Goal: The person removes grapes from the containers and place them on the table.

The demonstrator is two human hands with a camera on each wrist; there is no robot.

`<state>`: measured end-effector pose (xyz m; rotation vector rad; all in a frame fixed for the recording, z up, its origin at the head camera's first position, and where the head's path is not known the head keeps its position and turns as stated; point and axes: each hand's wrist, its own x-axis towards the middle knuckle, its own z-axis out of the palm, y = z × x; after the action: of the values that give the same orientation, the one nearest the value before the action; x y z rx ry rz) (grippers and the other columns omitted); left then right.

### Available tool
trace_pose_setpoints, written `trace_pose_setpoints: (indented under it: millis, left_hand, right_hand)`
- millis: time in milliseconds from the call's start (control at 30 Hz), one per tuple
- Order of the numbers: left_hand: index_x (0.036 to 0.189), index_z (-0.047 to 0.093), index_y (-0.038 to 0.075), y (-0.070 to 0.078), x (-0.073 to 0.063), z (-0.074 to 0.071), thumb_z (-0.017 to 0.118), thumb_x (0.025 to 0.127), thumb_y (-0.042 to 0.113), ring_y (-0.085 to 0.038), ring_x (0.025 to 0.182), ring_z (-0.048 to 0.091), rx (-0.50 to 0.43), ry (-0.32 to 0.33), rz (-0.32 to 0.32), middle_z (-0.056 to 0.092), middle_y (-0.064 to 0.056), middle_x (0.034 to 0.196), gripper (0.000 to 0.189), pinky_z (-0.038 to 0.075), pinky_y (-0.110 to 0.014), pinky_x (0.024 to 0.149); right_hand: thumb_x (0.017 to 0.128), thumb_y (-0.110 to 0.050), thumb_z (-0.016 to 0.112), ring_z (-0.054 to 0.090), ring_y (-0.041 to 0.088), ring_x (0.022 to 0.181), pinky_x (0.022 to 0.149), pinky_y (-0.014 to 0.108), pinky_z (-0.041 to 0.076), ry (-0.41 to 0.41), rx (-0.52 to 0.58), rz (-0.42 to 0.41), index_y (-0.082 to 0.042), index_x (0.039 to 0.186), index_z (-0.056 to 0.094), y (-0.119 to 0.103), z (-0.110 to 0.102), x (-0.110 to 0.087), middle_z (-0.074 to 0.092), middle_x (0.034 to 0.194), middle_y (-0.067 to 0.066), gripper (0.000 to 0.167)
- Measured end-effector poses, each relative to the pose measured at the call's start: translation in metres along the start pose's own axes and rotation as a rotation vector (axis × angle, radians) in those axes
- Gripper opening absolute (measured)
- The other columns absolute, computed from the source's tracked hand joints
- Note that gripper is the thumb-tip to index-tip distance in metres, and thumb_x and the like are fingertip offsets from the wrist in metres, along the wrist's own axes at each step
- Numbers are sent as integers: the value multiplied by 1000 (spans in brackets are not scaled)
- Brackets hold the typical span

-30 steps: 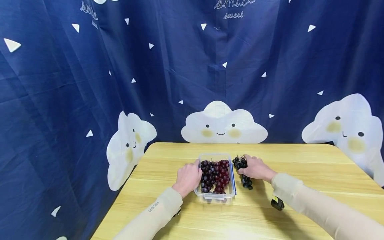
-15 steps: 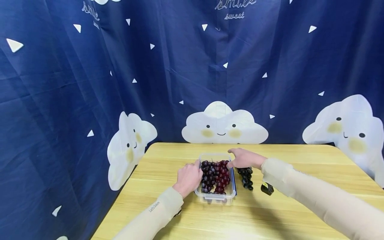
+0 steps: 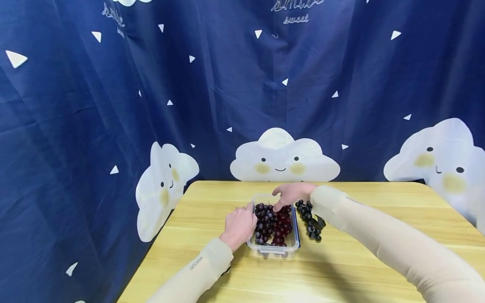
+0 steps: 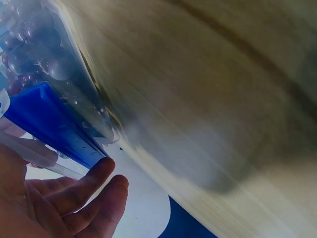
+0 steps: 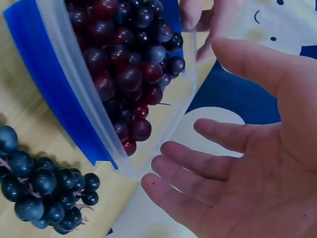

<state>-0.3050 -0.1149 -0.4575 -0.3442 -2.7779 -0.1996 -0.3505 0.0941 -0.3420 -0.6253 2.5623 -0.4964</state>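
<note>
A clear plastic container point(image 3: 273, 250) with blue side flaps holds a bunch of dark purple grapes point(image 3: 263, 225) on its left and red grapes point(image 3: 282, 230) on its right. My left hand point(image 3: 239, 225) grips the container's left side, its fingers by the blue flap point(image 4: 54, 124) in the left wrist view. Above the back right part of the container, my right hand point(image 3: 293, 194) hovers with fingers spread and nothing held. The right wrist view shows its palm point(image 5: 262, 158) beside the container. A bunch of black grapes point(image 5: 44, 188) lies on the table right of the container.
The light wooden table point(image 3: 379, 219) ends at the back against a blue curtain point(image 3: 242, 84) printed with clouds and white triangles. A small black device point(image 3: 319, 222) shows under the right sleeve, in front of part of the black grapes.
My right hand has left the black grapes and moved left over the container, without them. The black grapes stay on the table. My left hand keeps its place on the container's side.
</note>
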Motion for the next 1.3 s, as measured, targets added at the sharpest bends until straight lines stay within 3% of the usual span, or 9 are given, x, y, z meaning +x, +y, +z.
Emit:
trace_pose_setpoints:
  millis: [300,400,533,700,767,900,1033,1167,1300]
  left_hand:
    - [142,57,11,0,0,-1,52,101,30,-25,82,71,-1,4,-6,74,-6,92,45,51,-39,53]
    - [142,57,11,0,0,-1,52,101,29,-24,80,70,-2,2,-9,73,-6,91,45,50,-38,52]
    - [143,56,12,0,1,-1,51,101,30,-24,81,70,4,-3,-15,73,-5,91,45,51,-39,53]
    - [143,55,12,0,1,0,51,101,30,-25,85,71,4,-1,-15,73,-6,93,46,53,-43,57]
    - [143,55,12,0,0,0,51,101,30,-26,86,71,5,-1,-14,73,-7,94,45,53,-43,57]
    - [140,56,11,1,0,0,52,101,29,-26,85,71,16,-2,-11,73,-8,93,44,53,-42,55]
    - [139,57,11,1,1,1,52,101,29,-26,83,71,30,-3,-20,73,-8,92,42,52,-42,54]
    - [138,58,11,2,1,2,53,101,28,-25,81,70,46,-3,-25,73,-7,89,42,52,-41,52]
    - [138,58,10,3,1,1,53,100,26,-24,77,70,66,1,-25,72,-7,85,42,50,-40,49]
  right_hand:
    - [88,-37,74,61,22,114,97,40,50,-55,-91,36,-5,146,51,-3,0,23,53,148,11,70]
    - [89,-36,74,52,10,71,70,29,46,-86,-112,52,-5,146,52,-2,0,32,66,106,1,69]
    - [90,-33,73,19,8,50,54,26,26,-128,-138,57,-5,142,57,-2,0,43,41,65,-6,61]
    - [88,-27,74,17,8,50,50,24,24,-147,-159,71,-15,86,73,-4,3,52,28,56,-8,13]
    - [88,-25,73,18,9,52,51,25,25,-153,-168,88,-20,67,58,-5,5,55,26,55,-8,27]
    - [90,-22,69,21,12,55,50,27,26,-160,-189,111,-21,64,44,-6,7,59,30,60,-6,36]
    - [90,-24,69,42,14,67,56,30,39,-150,-202,127,-14,86,64,-7,9,64,58,85,-1,12]
    - [89,-27,72,60,19,102,75,41,55,-138,-208,142,-9,118,68,-7,13,66,65,126,5,34]
    - [87,-29,72,58,22,109,91,44,53,-125,-243,143,-7,123,64,-8,15,64,62,129,7,44]
